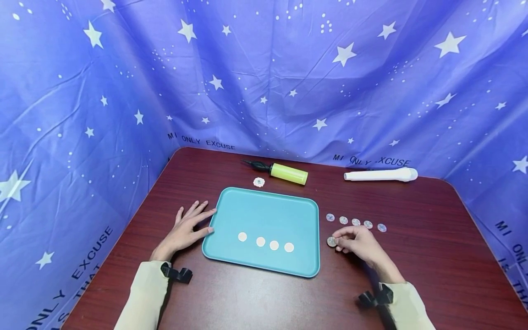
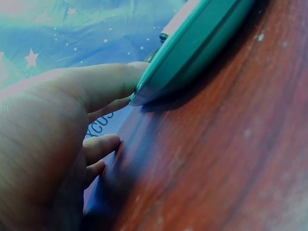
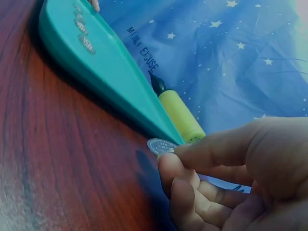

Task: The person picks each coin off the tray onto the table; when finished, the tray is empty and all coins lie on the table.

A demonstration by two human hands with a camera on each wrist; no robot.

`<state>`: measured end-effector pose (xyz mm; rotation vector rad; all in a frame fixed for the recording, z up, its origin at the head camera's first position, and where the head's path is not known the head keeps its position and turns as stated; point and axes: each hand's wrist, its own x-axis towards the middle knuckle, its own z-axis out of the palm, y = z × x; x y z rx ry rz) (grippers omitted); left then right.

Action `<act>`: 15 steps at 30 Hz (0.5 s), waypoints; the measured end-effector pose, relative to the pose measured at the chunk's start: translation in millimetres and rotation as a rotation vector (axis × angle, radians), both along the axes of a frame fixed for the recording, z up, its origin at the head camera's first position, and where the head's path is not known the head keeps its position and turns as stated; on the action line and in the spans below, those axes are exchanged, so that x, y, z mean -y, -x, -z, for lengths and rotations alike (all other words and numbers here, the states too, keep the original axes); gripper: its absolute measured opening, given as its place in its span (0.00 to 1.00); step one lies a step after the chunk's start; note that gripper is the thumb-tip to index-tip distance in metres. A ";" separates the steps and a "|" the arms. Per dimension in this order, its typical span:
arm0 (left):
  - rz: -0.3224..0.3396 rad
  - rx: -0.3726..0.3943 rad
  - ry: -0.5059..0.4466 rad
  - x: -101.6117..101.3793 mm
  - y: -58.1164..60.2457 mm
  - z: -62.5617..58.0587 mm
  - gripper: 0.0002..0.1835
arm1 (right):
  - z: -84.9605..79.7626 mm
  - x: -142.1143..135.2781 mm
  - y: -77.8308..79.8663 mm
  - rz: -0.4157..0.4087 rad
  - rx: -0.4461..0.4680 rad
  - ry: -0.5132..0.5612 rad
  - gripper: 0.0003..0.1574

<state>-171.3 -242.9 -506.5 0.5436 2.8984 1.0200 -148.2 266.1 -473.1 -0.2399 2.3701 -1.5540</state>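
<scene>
Between its thumb and fingers, my right hand (image 1: pixel 358 244) pinches a silvery coin (image 3: pixel 161 146), held just off the right edge of the teal tray (image 1: pixel 264 206). My left hand (image 1: pixel 186 229) lies with spread fingers at the tray's left edge, thumb and index finger touching the rim. Several round pale coins (image 1: pixel 274 245) lie in a row on the tray's near half. Beyond the right hand, a second row of coins (image 1: pixel 356 222) sits on the table. In the left wrist view the thumb (image 2: pixel 115 79) meets the tray's side.
Behind the tray lie a yellow-green hand pump (image 1: pixel 288 174) with a black nozzle and a small white scalloped disc (image 1: pixel 258 182). A white microphone-shaped object (image 1: pixel 380 174) rests at the back right. A blue star-patterned curtain (image 1: pixel 264 82) surrounds the dark red wooden table (image 1: pixel 247 298).
</scene>
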 end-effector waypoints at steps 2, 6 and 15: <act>0.001 -0.003 0.002 0.3 0.1 0.3 0.32 | 2.4 0.5 1.5 0.027 0.003 -0.015 0.13; -0.001 -0.005 0.005 0.6 0.5 1.0 0.32 | 3.7 5.2 3.6 0.066 -0.014 -0.068 0.12; -0.003 0.003 0.005 0.5 0.1 0.2 0.32 | 1.5 11.8 4.9 0.131 -0.004 -0.111 0.12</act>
